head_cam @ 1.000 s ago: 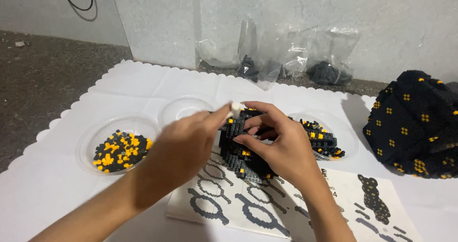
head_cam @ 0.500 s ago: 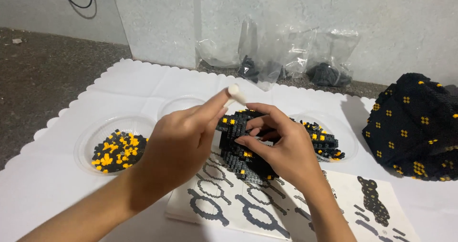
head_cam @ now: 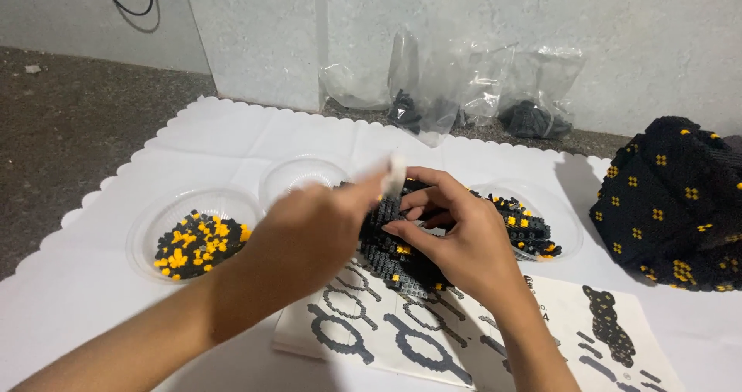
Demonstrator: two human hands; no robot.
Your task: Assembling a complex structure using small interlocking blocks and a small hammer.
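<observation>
While the black-and-yellow brick model (head_cam: 402, 257) is clamped by the right hand (head_cam: 456, 241), the small white tool (head_cam: 396, 172), pinched in the left hand (head_cam: 309, 237), should be pressed squarely.

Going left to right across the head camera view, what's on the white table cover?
Dish of black and yellow bricks → empty clear dish → left hand → right hand → dish of bricks → large black built piece.

My black brick model (head_cam: 398, 257), dotted yellow, sits tilted over the instruction sheet (head_cam: 402, 338), a white piece (head_cam: 396, 173) at its top.
</observation>
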